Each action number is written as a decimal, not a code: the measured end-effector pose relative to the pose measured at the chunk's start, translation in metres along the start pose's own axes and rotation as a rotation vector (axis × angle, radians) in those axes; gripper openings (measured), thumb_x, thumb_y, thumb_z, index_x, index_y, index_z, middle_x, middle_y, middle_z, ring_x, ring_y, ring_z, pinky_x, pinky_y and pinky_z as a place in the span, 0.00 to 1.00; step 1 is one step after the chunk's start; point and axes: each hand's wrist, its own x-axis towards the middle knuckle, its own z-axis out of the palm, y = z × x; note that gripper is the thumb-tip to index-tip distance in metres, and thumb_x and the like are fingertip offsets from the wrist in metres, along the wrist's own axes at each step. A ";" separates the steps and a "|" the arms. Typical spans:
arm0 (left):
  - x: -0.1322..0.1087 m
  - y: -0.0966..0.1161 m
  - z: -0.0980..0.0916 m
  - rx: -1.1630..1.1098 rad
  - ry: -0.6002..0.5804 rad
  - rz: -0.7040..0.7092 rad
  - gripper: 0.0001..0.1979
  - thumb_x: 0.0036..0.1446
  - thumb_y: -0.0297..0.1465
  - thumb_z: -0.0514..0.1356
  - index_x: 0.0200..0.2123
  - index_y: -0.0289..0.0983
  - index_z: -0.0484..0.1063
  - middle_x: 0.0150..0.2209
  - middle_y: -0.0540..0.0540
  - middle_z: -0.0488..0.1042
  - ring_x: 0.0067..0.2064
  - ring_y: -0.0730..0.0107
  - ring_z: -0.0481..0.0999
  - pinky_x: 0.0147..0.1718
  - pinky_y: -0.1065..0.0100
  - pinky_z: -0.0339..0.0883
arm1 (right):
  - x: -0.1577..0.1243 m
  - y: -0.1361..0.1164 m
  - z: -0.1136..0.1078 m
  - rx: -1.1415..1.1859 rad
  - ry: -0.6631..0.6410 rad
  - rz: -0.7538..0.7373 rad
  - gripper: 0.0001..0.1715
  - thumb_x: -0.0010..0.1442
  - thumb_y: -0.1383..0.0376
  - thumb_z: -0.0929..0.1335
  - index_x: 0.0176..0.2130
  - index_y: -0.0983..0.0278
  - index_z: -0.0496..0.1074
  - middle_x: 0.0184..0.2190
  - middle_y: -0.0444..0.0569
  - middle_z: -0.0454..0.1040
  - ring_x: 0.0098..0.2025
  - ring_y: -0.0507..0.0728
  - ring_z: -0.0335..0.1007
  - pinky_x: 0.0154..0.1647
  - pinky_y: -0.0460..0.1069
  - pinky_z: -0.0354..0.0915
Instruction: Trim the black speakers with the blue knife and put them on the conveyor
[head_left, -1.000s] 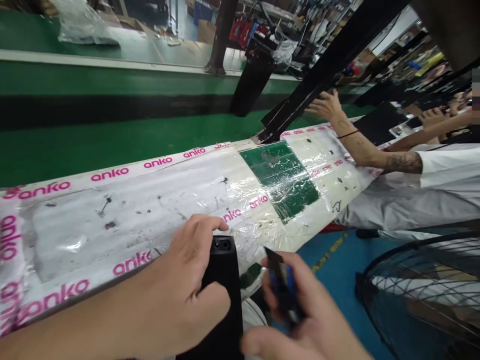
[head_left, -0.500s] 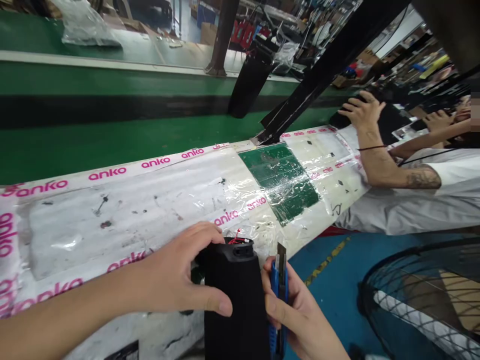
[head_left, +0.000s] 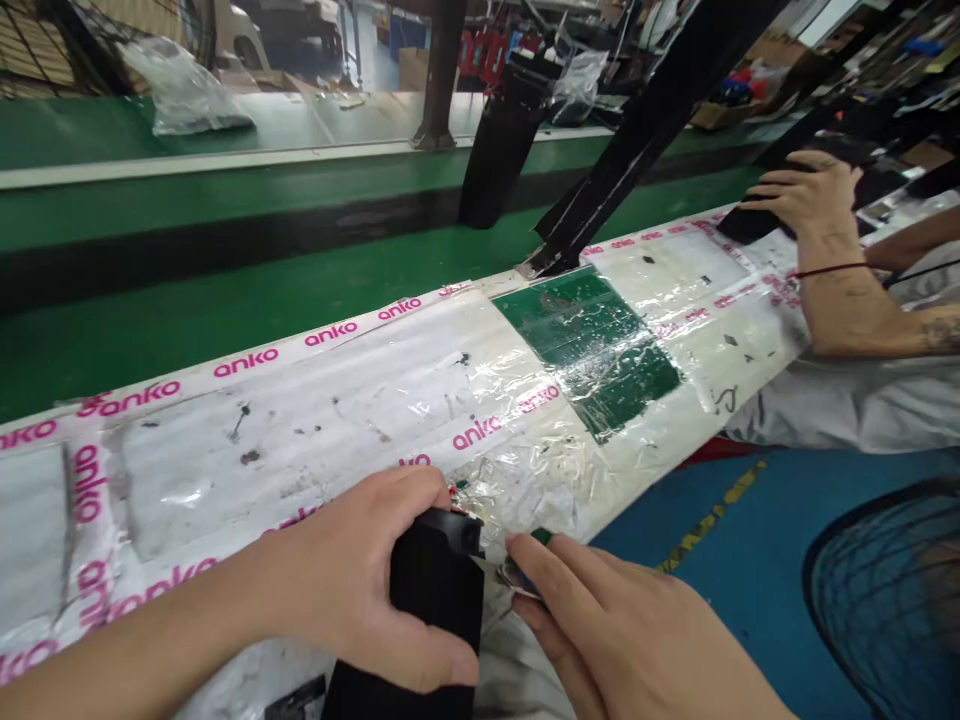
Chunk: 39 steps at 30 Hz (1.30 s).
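My left hand (head_left: 375, 575) is wrapped over a tall black housing (head_left: 439, 610), its thumb pressed across the near side. The housing tilts toward the left at the front edge of the bench, and a bit of red wire shows at its top end. Just to the right, my right hand (head_left: 600, 610) is closed with its fingertips close to the housing's top corner. It holds the utility knife (head_left: 523, 578), of which only a small part shows under the fingers; the blade is hidden.
The bench top (head_left: 390, 390) is covered with white sheet and pink-lettered tape. A green conveyor belt (head_left: 360, 265) runs behind it, carrying a black cylinder-like casing (head_left: 499, 150). A slanted black post (head_left: 622, 150) rises at the bench. A co-worker's hand (head_left: 814, 195) and a fan (head_left: 885, 590) are right.
The housing has tilted over with my left hand. My right hand has turned palm down and moved against its top corner, hiding most of the blue knife. The view has shifted left.
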 end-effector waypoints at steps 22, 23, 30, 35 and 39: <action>0.005 -0.007 0.004 -0.024 -0.007 0.085 0.25 0.40 0.47 0.72 0.30 0.40 0.64 0.31 0.53 0.64 0.30 0.70 0.64 0.27 0.68 0.60 | 0.010 0.002 0.015 -0.144 -0.049 -0.005 0.26 0.47 0.77 0.62 0.44 0.58 0.59 0.24 0.41 0.70 0.17 0.57 0.66 0.18 0.53 0.47; 0.006 -0.007 0.004 -0.030 -0.011 0.081 0.25 0.40 0.48 0.72 0.30 0.40 0.63 0.31 0.53 0.64 0.30 0.69 0.64 0.27 0.68 0.60 | 0.009 0.003 0.020 -0.112 -0.034 -0.004 0.23 0.50 0.78 0.62 0.44 0.58 0.59 0.24 0.41 0.70 0.17 0.57 0.67 0.18 0.54 0.46; 0.007 0.001 0.004 0.018 -0.032 0.052 0.22 0.42 0.46 0.69 0.29 0.40 0.62 0.30 0.53 0.65 0.31 0.68 0.65 0.29 0.66 0.61 | 0.014 0.010 0.029 0.033 -0.013 0.017 0.15 0.63 0.77 0.59 0.44 0.60 0.61 0.25 0.42 0.73 0.19 0.58 0.71 0.19 0.53 0.46; -0.004 0.024 0.009 0.227 0.062 -0.175 0.19 0.50 0.47 0.65 0.33 0.40 0.64 0.32 0.49 0.69 0.32 0.61 0.70 0.30 0.62 0.64 | 0.004 0.013 0.005 0.254 0.070 0.103 0.10 0.73 0.69 0.56 0.48 0.58 0.63 0.29 0.43 0.77 0.27 0.56 0.77 0.22 0.49 0.60; -0.016 0.039 0.007 0.197 0.082 -0.282 0.34 0.50 0.44 0.67 0.58 0.43 0.63 0.47 0.43 0.74 0.41 0.53 0.78 0.32 0.60 0.73 | -0.002 -0.007 0.006 0.830 0.054 0.511 0.22 0.65 0.50 0.71 0.52 0.55 0.65 0.32 0.44 0.77 0.30 0.58 0.76 0.24 0.48 0.65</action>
